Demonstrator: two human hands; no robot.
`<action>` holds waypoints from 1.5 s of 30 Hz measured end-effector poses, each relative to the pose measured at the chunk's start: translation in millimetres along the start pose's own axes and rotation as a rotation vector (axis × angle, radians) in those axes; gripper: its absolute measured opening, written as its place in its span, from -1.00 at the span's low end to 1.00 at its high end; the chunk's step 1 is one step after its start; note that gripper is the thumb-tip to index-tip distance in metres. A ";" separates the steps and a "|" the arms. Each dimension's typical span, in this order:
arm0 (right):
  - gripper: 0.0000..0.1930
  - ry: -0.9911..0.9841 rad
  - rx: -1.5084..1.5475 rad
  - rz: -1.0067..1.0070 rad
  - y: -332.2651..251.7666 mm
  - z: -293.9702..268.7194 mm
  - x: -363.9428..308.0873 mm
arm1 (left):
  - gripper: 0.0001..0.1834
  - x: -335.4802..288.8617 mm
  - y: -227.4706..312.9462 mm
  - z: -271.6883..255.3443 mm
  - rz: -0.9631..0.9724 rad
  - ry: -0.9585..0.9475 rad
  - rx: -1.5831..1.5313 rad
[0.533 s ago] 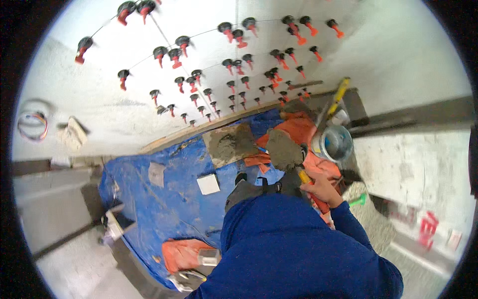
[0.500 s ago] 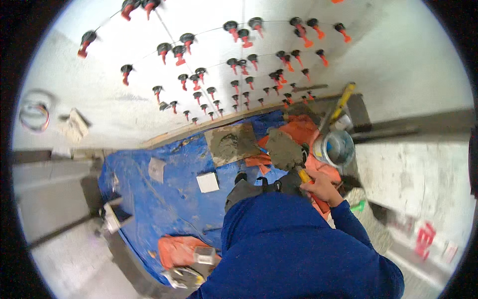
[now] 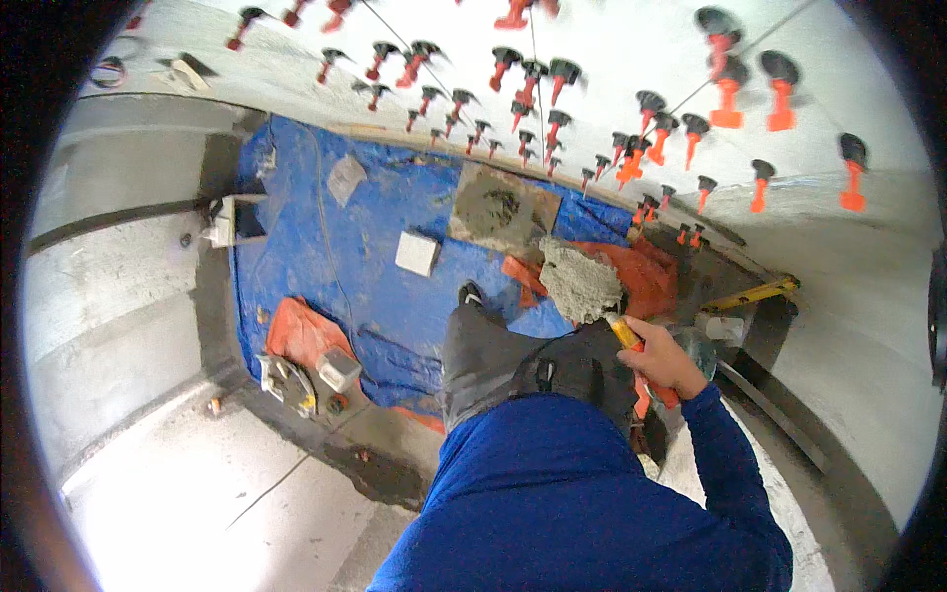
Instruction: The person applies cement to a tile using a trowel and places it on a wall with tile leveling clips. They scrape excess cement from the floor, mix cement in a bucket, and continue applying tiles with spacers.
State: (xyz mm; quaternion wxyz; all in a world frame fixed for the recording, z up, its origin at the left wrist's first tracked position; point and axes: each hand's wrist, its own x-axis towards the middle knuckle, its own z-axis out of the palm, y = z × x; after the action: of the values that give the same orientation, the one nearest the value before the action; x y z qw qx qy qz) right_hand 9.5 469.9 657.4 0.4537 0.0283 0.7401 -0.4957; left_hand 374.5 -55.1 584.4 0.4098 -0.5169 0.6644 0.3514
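The right grip [image 3: 668,358] is wrapped round a trowel [image 3: 625,333] with a two-coloured handle: yellow toward the blade, orange-red toward the butt. The yellow part shows just ahead and to the left of the grip, while the red butt juts out behind it. The handle slants forward and left. Farther ahead and left of the grip, a lumpy grey heap of mortar [image 3: 580,281] covers the blade, hiding its outline; the mortar's surface is rough and uneven.
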 end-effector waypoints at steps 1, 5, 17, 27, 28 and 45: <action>-0.35 -0.018 0.033 0.031 9.9 2.2 9.3 | -0.56 -7.9 -13.1 13.6 -0.039 -0.013 -0.017; -0.31 -0.010 0.047 0.115 51.8 12.5 68.5 | -0.56 -8.9 -59.4 57.7 -0.198 -0.057 -0.079; -0.42 -0.036 0.033 0.146 205.4 85.8 373.3 | -0.54 204.1 -95.8 49.6 -0.334 0.025 -0.105; -0.42 -0.081 0.040 -0.081 226.7 93.8 426.0 | -0.53 460.9 281.2 21.8 0.900 0.162 -0.108; -0.42 -0.069 0.034 -0.096 229.8 94.7 420.7 | -0.55 444.7 300.1 38.7 1.111 0.141 -0.154; -0.57 0.343 0.721 -0.458 293.6 241.7 550.6 | -0.38 372.7 366.5 241.8 0.746 -0.350 -0.367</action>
State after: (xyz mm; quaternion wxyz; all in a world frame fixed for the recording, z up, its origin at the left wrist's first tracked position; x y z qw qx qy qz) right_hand -13.8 210.7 40.9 0.1645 0.1017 0.5718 -0.7973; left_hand 12.7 91.7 161.0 0.2630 -0.2391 0.6526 0.6692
